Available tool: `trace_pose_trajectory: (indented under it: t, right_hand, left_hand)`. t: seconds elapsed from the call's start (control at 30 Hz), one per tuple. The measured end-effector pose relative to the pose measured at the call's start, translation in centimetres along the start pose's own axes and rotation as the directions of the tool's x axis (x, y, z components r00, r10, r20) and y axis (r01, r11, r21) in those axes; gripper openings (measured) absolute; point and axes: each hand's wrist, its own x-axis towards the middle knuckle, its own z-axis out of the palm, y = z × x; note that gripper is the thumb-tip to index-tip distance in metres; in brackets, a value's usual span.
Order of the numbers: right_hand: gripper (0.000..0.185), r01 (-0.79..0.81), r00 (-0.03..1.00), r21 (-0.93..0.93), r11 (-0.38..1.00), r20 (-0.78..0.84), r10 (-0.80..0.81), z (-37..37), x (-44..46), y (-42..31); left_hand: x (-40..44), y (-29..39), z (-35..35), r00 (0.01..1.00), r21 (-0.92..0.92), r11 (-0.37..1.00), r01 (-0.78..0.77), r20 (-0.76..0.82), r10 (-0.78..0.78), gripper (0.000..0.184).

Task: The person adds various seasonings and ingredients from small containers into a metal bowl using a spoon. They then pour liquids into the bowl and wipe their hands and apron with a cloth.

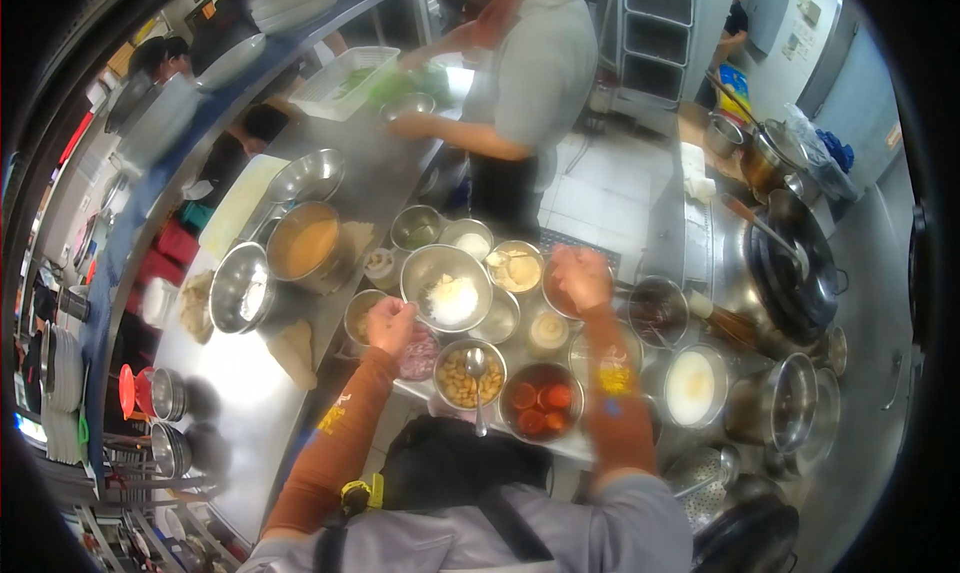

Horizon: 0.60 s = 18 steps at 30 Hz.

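My left hand [390, 325] is closed at the lower left rim of a steel mixing bowl [418, 269], which holds white powder [452, 301] with a pale yellowish lump. My right hand [580, 277] is bunched, fingers together, over a bowl of reddish-brown contents [557, 299]; whatever is in its grip is hidden. Between my hands are a bowl of pale yellow paste [518, 267] and an empty-looking steel bowl [497, 319]. Closer to me are a bowl of peeled cloves or nuts [456, 381] with a spoon [478, 378], raw pinkish meat [418, 357] and red slices in liquid [540, 398].
Across the counter a co-worker [540, 63] handles leafy greens [410, 85] near a white basket [345, 78]. On the left stands a pot of orange-brown liquid [303, 241]. To the right are a pot of white liquid [692, 385] and a black wok [800, 273].
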Motion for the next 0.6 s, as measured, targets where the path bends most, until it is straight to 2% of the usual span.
trace_pose_trajectory:
  t: [0.07, 0.17, 0.27, 0.47, 0.6]
  right_hand:
    - [0.038, 0.200, 0.979, -0.254, 0.946, 0.013, -0.203, -0.3, 0.2, -0.5]
    - [0.040, 0.393, 0.913, -0.425, 0.815, 0.070, -0.403, 1.9, 2.0, 2.4]
    - [0.040, 0.389, 0.920, -0.386, 0.836, 0.118, -0.374, 3.5, 2.3, 4.0]
    - [0.038, 0.448, 0.893, -0.412, 0.793, 0.170, -0.417, 5.0, 2.5, 5.8]
    - [0.037, 0.423, 0.905, -0.407, 0.810, 0.155, -0.396, 4.5, 1.6, 6.4]
  left_hand:
    - [0.0, 0.1, 0.5, 1.000, 0.002, 1.000, 0.004, 0.017, -0.004, 0.010]
    - [0.4, -0.3, 0.3, 0.999, 0.005, 1.000, -0.016, 0.043, 0.016, 0.010]
    - [0.3, -0.1, -0.1, 1.000, 0.030, 0.999, -0.025, 0.010, 0.024, 0.010]
    - [-0.7, 0.7, -0.4, 1.000, -0.040, 0.999, 0.012, -0.023, -0.012, 0.011]
    - [-0.5, 0.5, -0.7, 1.000, -0.039, 0.999, 0.003, -0.014, -0.003, 0.012]
